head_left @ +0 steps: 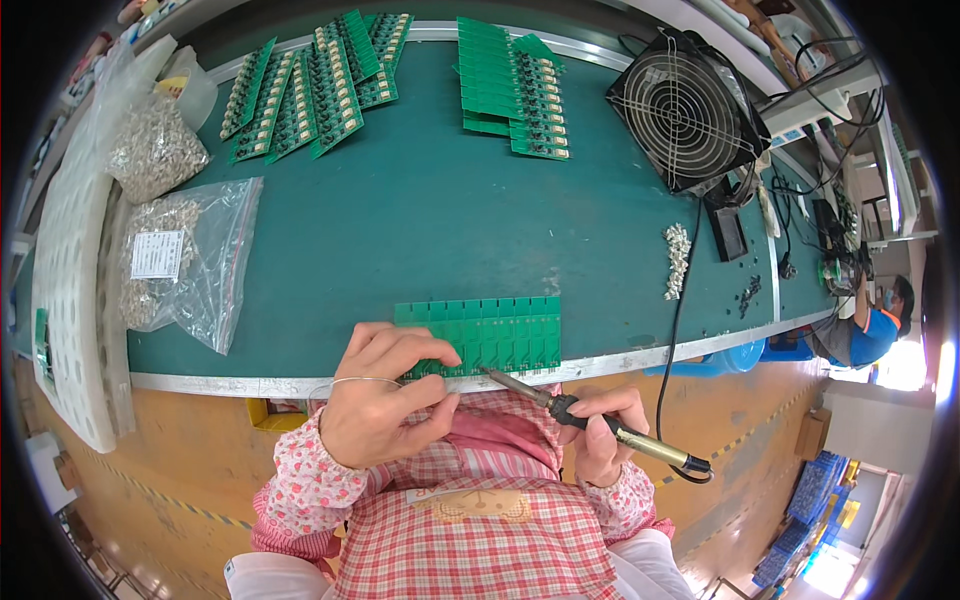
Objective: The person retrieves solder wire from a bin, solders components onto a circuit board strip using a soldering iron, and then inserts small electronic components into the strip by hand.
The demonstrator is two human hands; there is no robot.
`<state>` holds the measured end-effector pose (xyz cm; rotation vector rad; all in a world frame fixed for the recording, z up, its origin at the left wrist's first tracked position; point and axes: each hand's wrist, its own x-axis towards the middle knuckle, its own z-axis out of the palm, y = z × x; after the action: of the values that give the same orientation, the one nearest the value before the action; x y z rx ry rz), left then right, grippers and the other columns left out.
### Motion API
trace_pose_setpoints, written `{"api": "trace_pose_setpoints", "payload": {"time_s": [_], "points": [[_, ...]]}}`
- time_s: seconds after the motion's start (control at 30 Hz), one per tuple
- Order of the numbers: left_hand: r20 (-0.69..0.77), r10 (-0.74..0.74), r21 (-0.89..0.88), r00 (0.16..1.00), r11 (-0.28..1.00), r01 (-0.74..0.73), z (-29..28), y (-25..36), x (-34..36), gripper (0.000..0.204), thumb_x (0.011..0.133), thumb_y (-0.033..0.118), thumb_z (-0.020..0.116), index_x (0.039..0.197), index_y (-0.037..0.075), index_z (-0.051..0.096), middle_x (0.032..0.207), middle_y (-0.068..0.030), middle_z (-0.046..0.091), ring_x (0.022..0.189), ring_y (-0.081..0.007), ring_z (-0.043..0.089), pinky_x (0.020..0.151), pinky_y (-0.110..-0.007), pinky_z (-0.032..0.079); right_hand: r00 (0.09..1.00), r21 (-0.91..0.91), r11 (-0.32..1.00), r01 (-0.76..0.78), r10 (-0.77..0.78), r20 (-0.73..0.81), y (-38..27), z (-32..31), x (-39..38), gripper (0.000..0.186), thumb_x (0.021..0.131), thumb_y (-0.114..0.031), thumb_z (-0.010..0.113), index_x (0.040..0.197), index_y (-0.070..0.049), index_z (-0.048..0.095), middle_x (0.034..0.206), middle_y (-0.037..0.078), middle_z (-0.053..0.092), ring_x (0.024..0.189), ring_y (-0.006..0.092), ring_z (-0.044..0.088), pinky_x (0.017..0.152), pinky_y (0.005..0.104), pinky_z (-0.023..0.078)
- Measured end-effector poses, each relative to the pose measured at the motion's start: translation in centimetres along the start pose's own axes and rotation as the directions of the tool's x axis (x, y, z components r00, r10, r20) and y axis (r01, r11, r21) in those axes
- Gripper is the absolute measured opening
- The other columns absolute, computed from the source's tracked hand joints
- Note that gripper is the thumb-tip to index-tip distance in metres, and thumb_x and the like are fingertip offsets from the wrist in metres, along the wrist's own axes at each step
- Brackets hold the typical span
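A green circuit board panel (510, 330) lies at the bench's front edge. My left hand (390, 400) rests at its left end, fingers curled, closed on a thin solder wire (350, 379) that loops out to the left. My right hand (605, 435) grips a soldering iron (645, 443) with a gold-coloured handle and a black cord; its tip touches or nearly touches the lower part of the panel beside my left fingers.
Stacks of boards (300, 95) stand at the back; bags of small parts (155, 150) and a white perforated tray (65, 260) are left. A fan (680, 105), small loose pieces (676, 260) and cables are right. A co-worker (870, 330) is at the far right.
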<state>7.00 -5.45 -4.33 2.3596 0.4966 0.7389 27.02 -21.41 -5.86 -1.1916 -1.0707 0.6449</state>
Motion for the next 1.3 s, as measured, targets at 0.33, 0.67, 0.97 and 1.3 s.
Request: {"api": "trace_pose_setpoints", "payload": {"time_s": [0.33,0.67,0.97,1.3], "points": [[0.009,0.015,0.055,1.0,0.998,-0.015,0.3,0.26,0.22,0.017,0.064,0.01,0.076,0.065,0.01,0.06,0.101,-0.002,0.065,0.092,-0.0261,0.06,0.081,-0.041,0.041,0.999,-0.018,0.999,0.051,-0.051,-0.005,0.55,0.22,-0.18,0.013,0.092,-0.009,0.053,0.094,0.004,0.056,0.059,0.009,0.059,0.045,0.0144,0.058,0.042,0.0255,0.044],[0.015,0.017,0.063,1.0,0.998,-0.018,0.32,0.2,0.14,0.016,0.064,0.01,0.076,0.065,0.01,0.06,0.101,-0.002,0.065,0.092,-0.0263,0.06,0.081,-0.041,0.04,0.999,0.003,0.999,0.043,-0.043,-0.024,0.64,0.52,-0.7,0.015,0.093,-0.01,0.054,0.095,0.005,0.055,0.06,0.009,0.059,0.046,0.0142,0.058,0.043,0.0257,0.044],[0.002,0.029,0.098,1.0,0.995,-0.029,0.63,0.18,0.17,0.018,0.063,0.01,0.077,0.065,0.01,0.059,0.101,-0.0016,0.064,0.092,-0.0257,0.059,0.08,-0.041,0.04,0.998,-0.014,0.999,0.049,-0.049,-0.026,0.54,0.58,-0.71,0.014,0.093,-0.01,0.055,0.094,0.005,0.056,0.061,0.01,0.06,0.046,0.0144,0.058,0.042,0.0257,0.045],[0.029,0.001,-0.007,1.0,1.0,-0.001,-0.19,-0.25,-0.17,0.014,0.067,0.005,0.071,0.069,0.007,0.057,0.103,-0.0042,0.063,0.096,-0.0252,0.061,0.082,-0.04,0.044,0.989,0.011,0.997,0.083,-0.081,-0.128,0.7,0.41,-0.87,0.017,0.093,-0.01,0.054,0.096,0.007,0.055,0.059,0.01,0.059,0.045,0.013,0.056,0.042,0.0254,0.044]]}}
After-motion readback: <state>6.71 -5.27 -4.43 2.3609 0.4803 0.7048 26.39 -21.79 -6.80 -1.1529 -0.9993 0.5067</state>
